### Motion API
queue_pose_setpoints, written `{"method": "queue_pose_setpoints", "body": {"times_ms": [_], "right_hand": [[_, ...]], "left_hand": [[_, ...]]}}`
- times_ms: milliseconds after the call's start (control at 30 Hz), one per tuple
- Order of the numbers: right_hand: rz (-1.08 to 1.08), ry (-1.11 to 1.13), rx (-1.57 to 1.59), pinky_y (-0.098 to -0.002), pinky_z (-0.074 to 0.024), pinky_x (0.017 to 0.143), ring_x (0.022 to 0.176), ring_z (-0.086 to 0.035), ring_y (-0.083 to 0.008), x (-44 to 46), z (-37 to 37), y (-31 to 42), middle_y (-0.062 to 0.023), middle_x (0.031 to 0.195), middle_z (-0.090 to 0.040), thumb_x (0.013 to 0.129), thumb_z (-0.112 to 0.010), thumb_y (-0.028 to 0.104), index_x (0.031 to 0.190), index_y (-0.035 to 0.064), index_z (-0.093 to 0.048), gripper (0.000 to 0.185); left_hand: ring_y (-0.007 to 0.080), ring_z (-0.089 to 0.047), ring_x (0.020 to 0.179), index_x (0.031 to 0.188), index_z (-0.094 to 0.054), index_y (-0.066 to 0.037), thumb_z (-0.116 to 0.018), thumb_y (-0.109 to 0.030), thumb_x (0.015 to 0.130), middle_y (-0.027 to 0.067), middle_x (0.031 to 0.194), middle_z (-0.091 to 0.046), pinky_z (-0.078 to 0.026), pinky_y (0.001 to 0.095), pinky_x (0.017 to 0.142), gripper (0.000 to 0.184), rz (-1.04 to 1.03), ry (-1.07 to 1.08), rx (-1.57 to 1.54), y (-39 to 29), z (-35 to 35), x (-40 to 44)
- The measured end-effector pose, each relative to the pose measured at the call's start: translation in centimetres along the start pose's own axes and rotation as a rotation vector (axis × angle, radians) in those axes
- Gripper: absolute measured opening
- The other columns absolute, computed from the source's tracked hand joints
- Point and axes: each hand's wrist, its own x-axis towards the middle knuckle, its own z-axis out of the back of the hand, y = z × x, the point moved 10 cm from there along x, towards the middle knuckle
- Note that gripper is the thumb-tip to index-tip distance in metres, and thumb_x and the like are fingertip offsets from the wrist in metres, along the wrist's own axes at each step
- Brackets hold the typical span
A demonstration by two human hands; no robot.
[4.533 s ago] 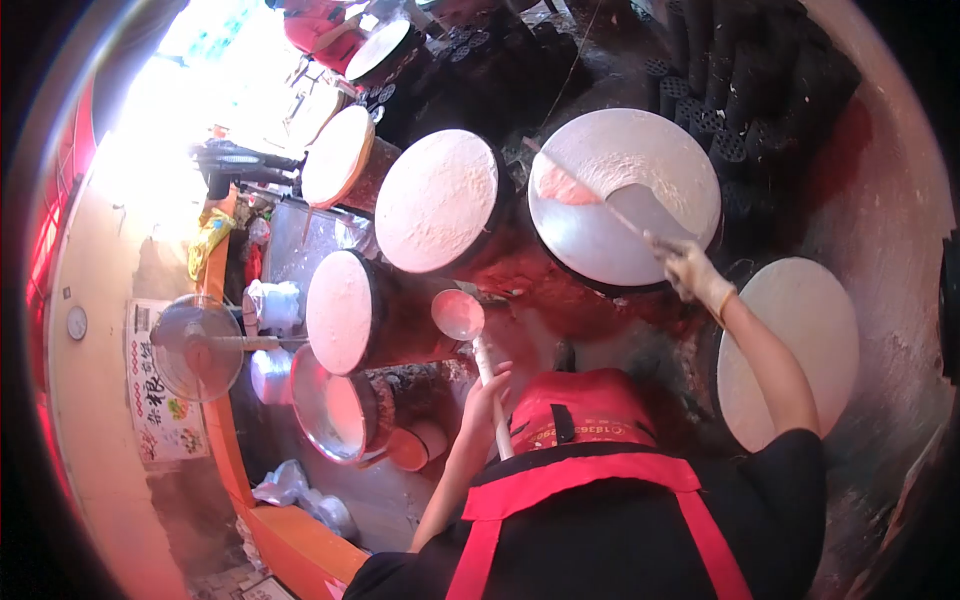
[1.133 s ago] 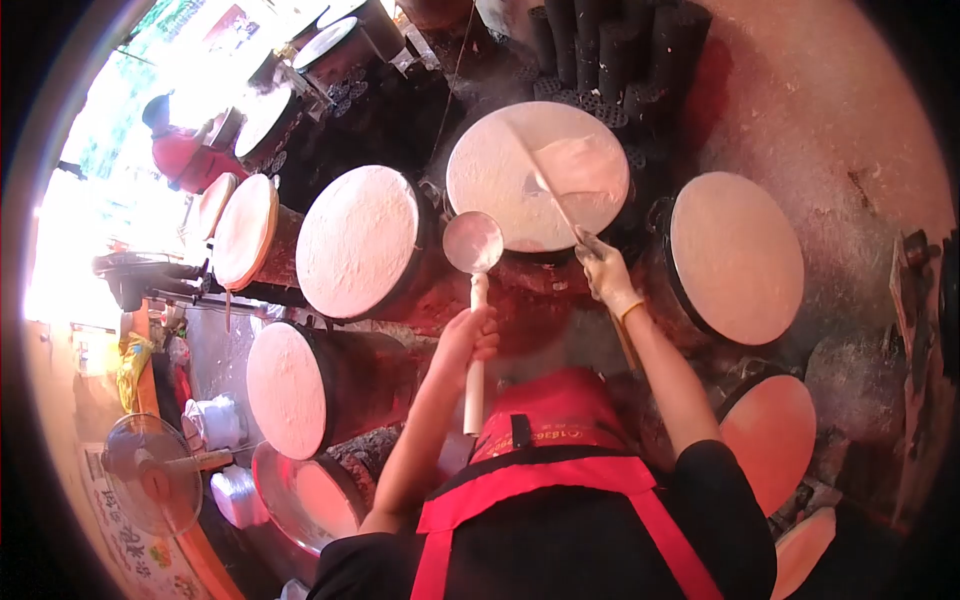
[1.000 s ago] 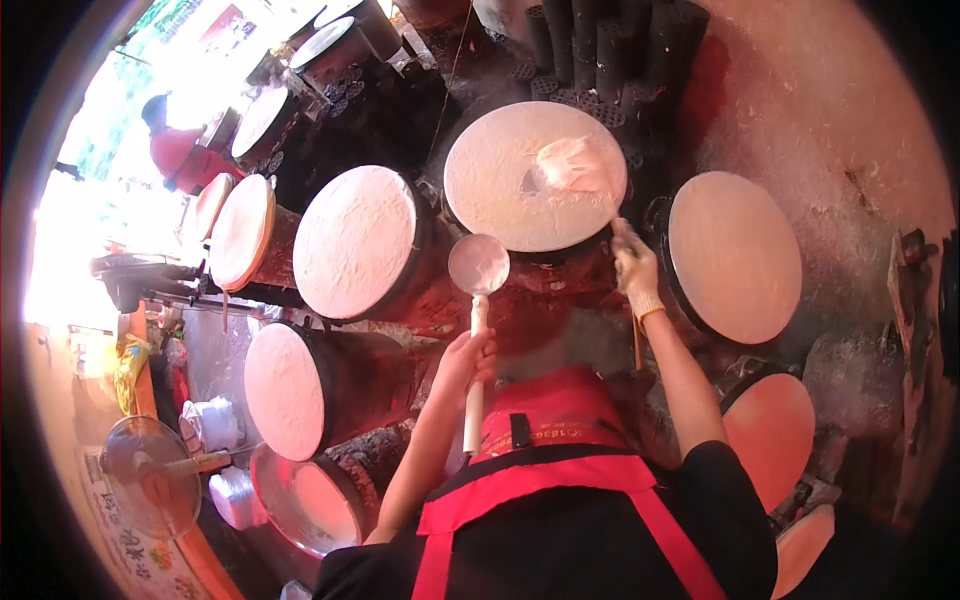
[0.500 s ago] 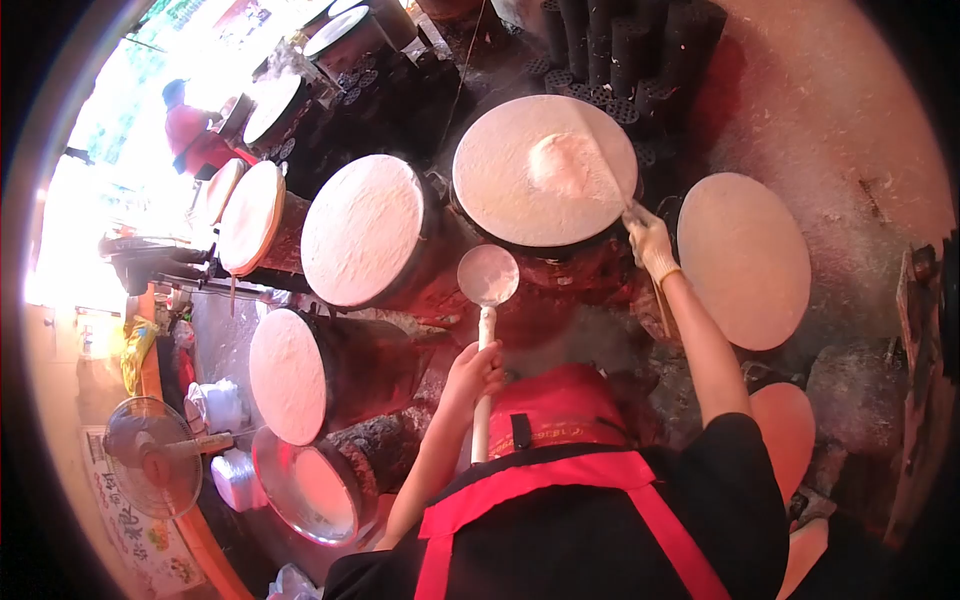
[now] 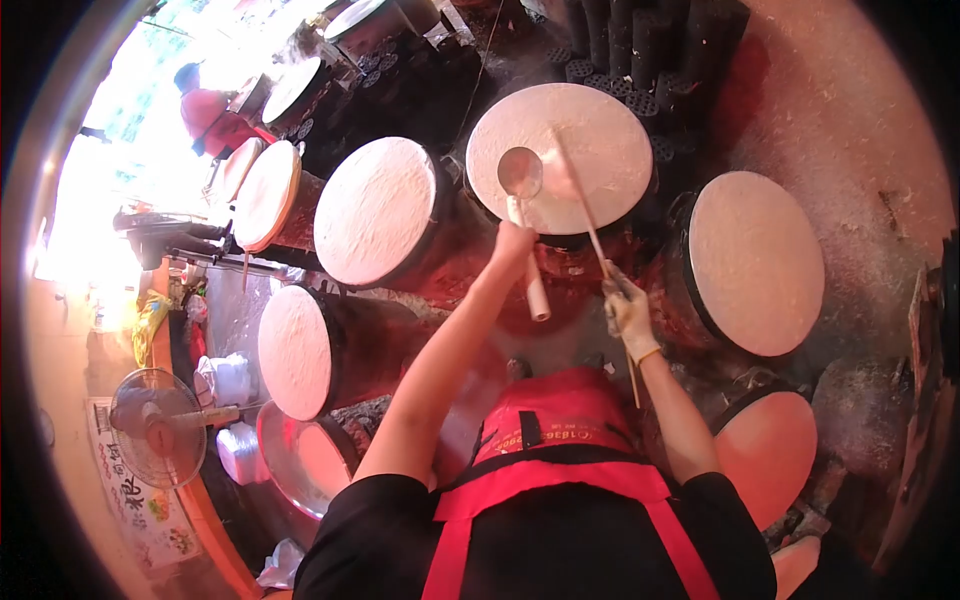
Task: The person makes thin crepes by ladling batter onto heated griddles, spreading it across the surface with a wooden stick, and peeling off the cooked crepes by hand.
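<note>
My left hand (image 5: 515, 243) is closed around the pale handle of a ladle (image 5: 520, 172). The ladle's round bowl is over the left half of a round griddle (image 5: 610, 115), and I cannot tell whether it touches. A long thin wooden spreader stick (image 5: 580, 190) is gripped in my right hand (image 5: 628, 314), which appears to wear a light glove with darkened fingers. The stick's far end lies over the griddle's middle, beside a pinkish batter patch (image 5: 565, 172). Its near end sticks out below my hand.
More round griddles surround me, including one at left (image 5: 375, 210), one at right (image 5: 757, 262) and one at lower right (image 5: 768, 460). A basin (image 5: 275, 455) and a fan (image 5: 157, 428) stand at lower left. Black perforated cylinders (image 5: 690, 45) are stacked behind. Another person (image 5: 205, 110) is far left.
My left hand has moved the ladle forward, from in front of the griddle to over it. My right hand has come back and left, swinging the stick towards the griddle's middle.
</note>
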Motion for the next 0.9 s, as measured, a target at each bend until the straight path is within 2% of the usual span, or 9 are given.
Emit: {"method": "queue_pose_setpoints", "body": {"times_ms": [67, 200, 267, 333, 400, 467, 600, 767, 900], "right_hand": [[-0.218, 0.054, 0.112, -0.0244, -0.0248, 0.034, 0.038, -0.033, -0.0048, -1.7, -3.5, -0.3, 0.0051, 0.056, -0.046, 0.093, -0.066, 0.031, 0.129, 0.0217, -0.062, 0.038], [-0.204, 0.095, 0.012, -0.0258, -0.0262, 0.033, 0.036, -0.036, -0.0079, -1.9, -3.7, 3.2, 0.0031, 0.054, -0.045, 0.093, -0.064, 0.025, 0.128, 0.021, -0.062, 0.035], [-0.017, -0.056, -0.036, -0.0248, -0.0271, 0.032, 0.036, -0.036, -0.0082, -0.5, -1.2, 8.3, 0.0033, 0.056, -0.046, 0.083, -0.046, 0.007, 0.127, 0.0177, -0.062, 0.049], [0.04, -0.266, -0.082, -0.0227, -0.031, 0.037, 0.042, -0.039, -0.0064, 0.1, 1.4, 11.4, 0.0025, 0.063, -0.054, 0.095, -0.057, 0.023, 0.125, 0.0187, -0.064, 0.031], [0.757, -0.227, -0.451, -0.0231, -0.0393, 0.048, 0.054, -0.047, -0.0059, 2.6, 1.6, 8.8, 0.0049, 0.069, -0.057, 0.097, -0.059, 0.032, 0.125, 0.0177, -0.066, 0.032], [0.247, -0.188, -0.562, -0.0319, -0.0497, 0.074, 0.077, -0.061, -0.0145, -2.2, -1.8, 4.2, -0.0014, 0.089, -0.071, 0.097, -0.059, 0.027, 0.131, 0.0168, -0.06, 0.036], [0.437, -0.114, -0.828, -0.033, -0.0499, 0.083, 0.107, -0.066, -0.0219, -8.2, -7.6, 1.4, -0.021, 0.118, -0.061, 0.093, -0.062, 0.031, 0.133, 0.0218, -0.057, 0.041], [0.457, -0.652, -0.805, -0.0397, -0.0514, 0.076, 0.091, -0.069, -0.0305, -8.5, -5.8, 6.2, -0.0194, 0.104, -0.069, 0.097, -0.052, 0.032, 0.116, 0.0104, -0.068, 0.033], [0.285, -0.385, -1.043, -0.0489, -0.0517, 0.069, 0.08, -0.065, -0.0394, -15.2, -13.4, -0.9, -0.0199, 0.088, -0.068, 0.089, -0.057, 0.036, 0.118, 0.02, -0.065, 0.034]], "left_hand": [[0.0188, -0.05, 0.05, 0.086, -0.049, 0.005, -0.048, 0.001, 0.087, 0.0055, 0.065, -0.049, -0.042, 0.0314, 0.039, 0.003, 0.059, -0.116, -0.319, 2.0, -1.6, 1.2], [0.0059, -0.041, 0.05, 0.1, -0.045, 0.001, -0.045, -0.004, 0.097, 0.0014, 0.072, -0.045, -0.035, 0.0198, 0.04, 0.006, 0.537, 0.954, -1.18, -3.4, -2.2, -5.8], [0.0047, -0.038, 0.049, 0.105, -0.046, 0.001, -0.043, -0.009, 0.102, 0.0002, 0.071, -0.042, -0.033, 0.0178, 0.039, 0.011, 0.549, 0.801, -1.193, -5.1, 0.7, -10.8], [0.0034, -0.036, 0.048, 0.096, -0.046, -0.001, -0.046, -0.01, 0.1, -0.0007, 0.069, -0.041, -0.028, 0.0143, 0.034, 0.01, 0.471, 0.807, -1.032, -4.7, 2.5, -11.7], [0.0024, -0.036, 0.047, 0.096, -0.047, -0.002, -0.047, -0.011, 0.1, -0.0013, 0.068, -0.041, -0.028, 0.0149, 0.034, 0.01, 0.55, 0.637, -0.856, -2.6, 4.9, -11.6], [0.0018, -0.035, 0.045, 0.093, -0.048, -0.005, -0.047, -0.011, 0.098, -0.0033, 0.066, -0.042, -0.028, 0.015, 0.034, 0.008, 0.552, 0.592, -0.694, -0.6, 7.2, -11.2], [0.0039, -0.034, 0.043, 0.083, -0.05, -0.007, -0.054, -0.014, 0.094, -0.0029, 0.063, -0.043, -0.03, 0.0183, 0.036, 0.014, 0.467, 0.516, -0.413, 5.3, 13.3, -13.2], [0.0054, -0.035, 0.044, 0.078, -0.051, -0.007, -0.054, -0.011, 0.091, -0.0032, 0.065, -0.044, -0.028, 0.0211, 0.04, 0.014, 0.418, 0.385, -0.215, 13.2, 19.5, -15.8], [0.005, -0.035, 0.045, 0.083, -0.053, -0.004, -0.053, -0.01, 0.092, -0.0035, 0.067, -0.044, -0.028, 0.0201, 0.04, 0.011, 0.576, 0.479, -0.106, 21.9, 19.0, -12.8]]}}
